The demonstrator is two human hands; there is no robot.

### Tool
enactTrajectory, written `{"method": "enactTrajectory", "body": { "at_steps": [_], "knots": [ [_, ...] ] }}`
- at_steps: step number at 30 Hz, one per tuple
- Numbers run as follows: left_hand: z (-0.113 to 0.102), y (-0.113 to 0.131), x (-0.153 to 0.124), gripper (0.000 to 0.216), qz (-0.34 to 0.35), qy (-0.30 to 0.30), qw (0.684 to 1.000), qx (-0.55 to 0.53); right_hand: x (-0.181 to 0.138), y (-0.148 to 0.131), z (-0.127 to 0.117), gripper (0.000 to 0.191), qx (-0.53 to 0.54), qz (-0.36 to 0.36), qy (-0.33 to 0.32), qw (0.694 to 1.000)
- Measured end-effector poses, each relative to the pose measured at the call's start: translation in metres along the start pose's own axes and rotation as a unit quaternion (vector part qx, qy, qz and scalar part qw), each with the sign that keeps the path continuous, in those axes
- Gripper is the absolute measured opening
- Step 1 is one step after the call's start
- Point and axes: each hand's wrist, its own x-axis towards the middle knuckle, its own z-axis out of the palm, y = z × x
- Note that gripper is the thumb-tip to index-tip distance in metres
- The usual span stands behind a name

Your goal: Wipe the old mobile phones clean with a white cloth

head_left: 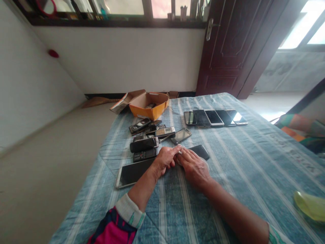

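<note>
My left hand (166, 160) and my right hand (194, 166) lie side by side on a blue striped cloth (243, 162), fingertips meeting. The left hand's fingers are curled; the right hand lies flat over a black smartphone (200, 150), which sticks out beyond its fingers. A small pale thing shows between the fingertips, too small to name. A large dark tablet (132, 173) lies just left of my left wrist. Several old keypad phones (146, 144) are bunched ahead of the left hand.
A row of several smartphones (214, 118) lies at the far side of the cloth. An orange cardboard box (149, 105) with its lid open stands at the far left corner. A lone phone (181, 135) lies between them. A yellow-green object (309, 205) sits at the right edge.
</note>
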Motion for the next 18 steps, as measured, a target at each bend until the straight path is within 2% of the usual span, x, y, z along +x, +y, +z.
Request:
{"method": "enactTrajectory", "body": {
  "at_steps": [4,9,12,18],
  "knots": [
    [0.0,0.001,-0.001,0.036,-0.008,-0.015,1.0,-0.004,-0.01,0.026,-0.003,0.033,-0.035,0.049,0.001,0.998],
    [0.0,0.003,-0.002,0.021,-0.03,-0.001,1.0,-0.006,-0.027,0.054,-0.009,0.033,-0.075,0.13,0.015,0.989],
    [0.0,0.003,-0.002,0.02,-0.034,-0.002,0.999,0.001,-0.028,0.045,-0.008,0.031,-0.091,0.127,0.04,0.987],
    [0.001,0.001,-0.002,0.015,-0.029,-0.008,1.0,0.003,-0.011,0.0,-0.003,0.028,-0.028,0.051,0.037,0.998]
  ]
}}
